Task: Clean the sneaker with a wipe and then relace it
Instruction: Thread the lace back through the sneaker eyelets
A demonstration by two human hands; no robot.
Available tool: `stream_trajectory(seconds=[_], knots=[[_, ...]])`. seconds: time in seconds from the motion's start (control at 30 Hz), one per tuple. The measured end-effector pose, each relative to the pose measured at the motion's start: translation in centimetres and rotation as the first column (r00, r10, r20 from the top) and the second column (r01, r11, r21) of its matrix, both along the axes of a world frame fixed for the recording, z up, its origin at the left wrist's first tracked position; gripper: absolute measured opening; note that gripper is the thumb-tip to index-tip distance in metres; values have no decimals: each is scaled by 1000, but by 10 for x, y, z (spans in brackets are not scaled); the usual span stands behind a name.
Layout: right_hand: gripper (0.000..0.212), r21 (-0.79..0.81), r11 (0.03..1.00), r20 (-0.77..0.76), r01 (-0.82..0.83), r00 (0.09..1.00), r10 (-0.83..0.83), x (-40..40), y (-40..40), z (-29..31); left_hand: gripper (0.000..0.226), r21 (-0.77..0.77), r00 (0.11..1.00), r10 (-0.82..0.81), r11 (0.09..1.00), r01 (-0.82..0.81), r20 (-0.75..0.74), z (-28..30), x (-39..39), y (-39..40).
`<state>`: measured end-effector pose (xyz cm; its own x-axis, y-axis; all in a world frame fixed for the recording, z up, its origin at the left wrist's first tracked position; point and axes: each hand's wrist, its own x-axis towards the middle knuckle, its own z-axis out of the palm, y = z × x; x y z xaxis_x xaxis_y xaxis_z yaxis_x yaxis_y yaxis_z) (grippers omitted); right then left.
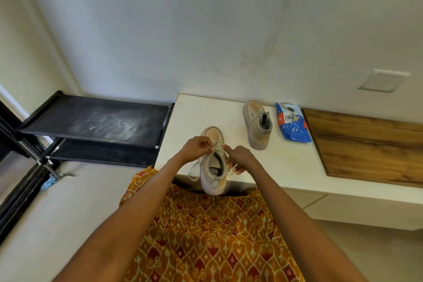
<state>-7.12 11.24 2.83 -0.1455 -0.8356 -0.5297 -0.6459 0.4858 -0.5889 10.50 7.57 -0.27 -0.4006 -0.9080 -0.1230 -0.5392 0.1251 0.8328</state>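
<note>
At the white worktop's (286, 162) near edge, heel overhanging, stands the beige suede sneaker (214, 162); left hand (198, 147) and right hand (240, 158) each pinch its pale lace (194, 169)

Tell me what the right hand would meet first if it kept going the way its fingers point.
The right hand points left toward the sneaker being laced, so it would likely meet that sneaker's collar and lace first, then the left hand. Depth is unclear.

Both hands, left hand (198, 147) and right hand (240, 158), pinch lace (194, 170) over beige sneaker (214, 162) at white table (295, 167) edge; second sneaker (257, 125), blue wipe pack (293, 126) beyond.
</note>
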Motion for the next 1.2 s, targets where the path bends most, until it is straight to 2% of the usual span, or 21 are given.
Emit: stream_trajectory(seconds=[0.13, 0.23, 0.3, 0.37, 0.43, 0.5, 0.57, 0.63, 0.73, 0.83, 0.9, 1.0, 1.07, 1.13, 1.2], knots=[[38, -123, 965, 191, 230, 960, -204, 19, 2, -14, 16, -13, 999, -33, 999, 33, 25, 3, -2, 6], [19, -132, 917, 384, 377, 872, -303, 26, 3, -16, 11, 3, 999, -36, 999, 36, 38, 2, -4, 10], [13, -126, 872, 537, 473, 772, -340, 28, 4, -15, 8, 70, 1000, -6, 997, 7, -18, 0, -1, 9], [14, -179, 852, 588, 491, 748, -308, 29, 6, -13, 10, 117, 998, 21, 993, -15, -52, -1, 4, 8], [22, -305, 889, 469, 343, 866, -173, 28, 7, -12, 15, 56, 1000, 11, 998, -10, -14, -1, 9, 6], [29, -407, 913, 145, 21, 989, 42, 25, 5, -11, 19, -57, 995, -14, 998, 19, 94, 1, 11, 3], [32, -393, 893, -163, -220, 972, 168, 24, 0, -6, 21, -141, 979, -17, 989, 46, 202, 6, 8, 0], [29, -370, 876, -288, -310, 935, 210, 23, -3, -2, 22, -141, 970, 4, 990, 31, 243, 5, 6, -4], [28, -367, 845, -375, -388, 894, 247, 24, -1, -2, 17, -21, 984, 15, 1000, -11, 180, 3, 6, -6], [30, -362, 796, -444, -485, 841, 310, 29, 2, -5, 17, 99, 990, 129, 988, -122, -59, 5, 3, -3], [29, -360, 796, -427, -486, 845, 322, 31, 4, -7, 22, 86, 973, 155, 986, -142, -173, 11, -7, 0], [32, -377, 835, -394, -400, 885, 246, 32, 6, -12, 21, 70, 962, 77, 996, -61, -262, 21, -23, 4], [37, -390, 861, -366, -326, 913, 180, 34, 7, -15, 23, 36, 978, -15, 999, 23, -206, 28, -26, 4], [40, -393, 882, -315, -260, 939, 137, 37, 7, -16, 29, -37, 994, -102, 994, 101, -34, 31, -23, -2], [40, -398, 898, -225, -185, 969, 100, 37, 7, -14, 35, -76, 987, -103, 991, 112, 122, 31, -14, -8]])
